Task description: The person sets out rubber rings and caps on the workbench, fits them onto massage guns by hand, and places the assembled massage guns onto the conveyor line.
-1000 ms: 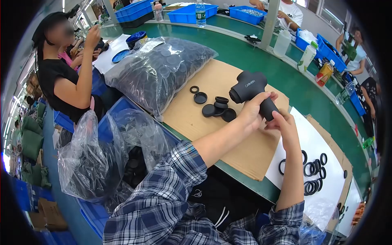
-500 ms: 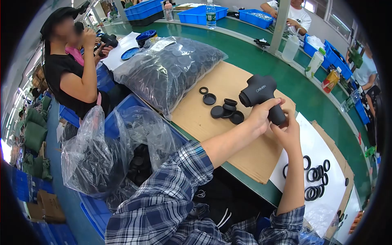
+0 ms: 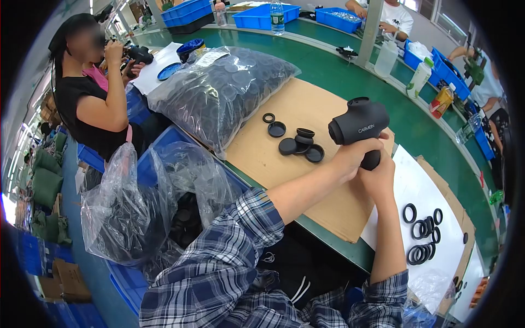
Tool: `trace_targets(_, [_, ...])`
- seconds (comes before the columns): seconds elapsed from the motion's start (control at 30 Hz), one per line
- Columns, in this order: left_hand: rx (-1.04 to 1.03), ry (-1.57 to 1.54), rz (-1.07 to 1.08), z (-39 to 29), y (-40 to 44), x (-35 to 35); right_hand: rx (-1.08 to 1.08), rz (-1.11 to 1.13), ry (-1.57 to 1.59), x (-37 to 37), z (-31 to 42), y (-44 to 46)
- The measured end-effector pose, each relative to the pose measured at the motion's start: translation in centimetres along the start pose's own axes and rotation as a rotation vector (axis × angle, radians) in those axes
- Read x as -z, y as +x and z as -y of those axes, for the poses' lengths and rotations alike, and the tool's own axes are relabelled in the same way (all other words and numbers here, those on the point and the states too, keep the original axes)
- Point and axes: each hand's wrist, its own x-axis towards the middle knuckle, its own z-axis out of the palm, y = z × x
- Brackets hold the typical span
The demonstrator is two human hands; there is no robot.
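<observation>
I hold black binoculars point(image 3: 361, 117) with light lettering above the cardboard. My left hand point(image 3: 354, 157) is closed around the lower part, its thumb lying along the body. Below it, my right hand point(image 3: 380, 174) grips the lower barrel, fingers partly hidden behind it. Left of my hands on the cardboard point(image 3: 262, 142) lie several black round caps point(image 3: 302, 143), some stacked, an upturned cap point(image 3: 276, 129) and a small black ring point(image 3: 268, 117). Several black rings point(image 3: 421, 229) rest on white paper point(image 3: 437, 208) to the right of my right forearm.
A large clear bag point(image 3: 224, 93) full of black caps lies behind the cardboard. An open plastic bag point(image 3: 131, 213) sits in a blue bin at left. A person point(image 3: 98, 104) there lifts a black device to the face. Bottles point(image 3: 386, 57) and blue trays line the far side.
The binoculars have turned in my hands and risen slightly, so a round end now faces up and the lettering sits lower. My right hand has shifted under the barrel.
</observation>
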Motion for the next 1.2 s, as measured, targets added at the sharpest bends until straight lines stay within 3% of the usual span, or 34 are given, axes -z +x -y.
trace_targets(0.07, [0.057,-0.006,0.057,0.1,0.3,0.6,-0.057,0.112,0.120,0.6,-0.4,0.4])
trace_targets(0.17, [-0.072,0.060,0.251,-0.4,0.2,0.4,-0.119,0.262,0.304,1.5,-1.4,0.7])
trace_targets(0.3, [0.080,0.059,0.173,-0.3,0.4,0.8,-0.283,0.331,0.568,2.2,0.6,0.3])
trace_targets(0.4, [0.196,-0.044,0.073,0.5,1.1,1.4,-0.355,0.391,0.543,2.0,0.2,0.5])
trace_targets(0.63, [0.064,-0.065,0.022,-0.1,0.9,0.8,-0.320,0.278,0.330,1.1,-0.5,0.3])
trace_targets(0.83, [0.050,-0.094,-0.015,-0.3,0.9,0.5,-0.028,0.046,0.075,0.2,-0.6,0.1])
trace_targets(1.03, [0.133,0.041,0.035,0.2,1.0,0.6,-0.111,0.007,-0.280,0.5,0.1,-0.2])
trace_targets(1.13, [0.130,0.182,0.033,-0.1,0.9,0.3,-0.119,-0.038,-0.160,1.0,-0.6,0.8])
trace_targets(1.2, [-0.059,0.306,0.110,1.5,2.2,1.2,-0.089,-0.127,0.096,1.3,-1.6,2.6])
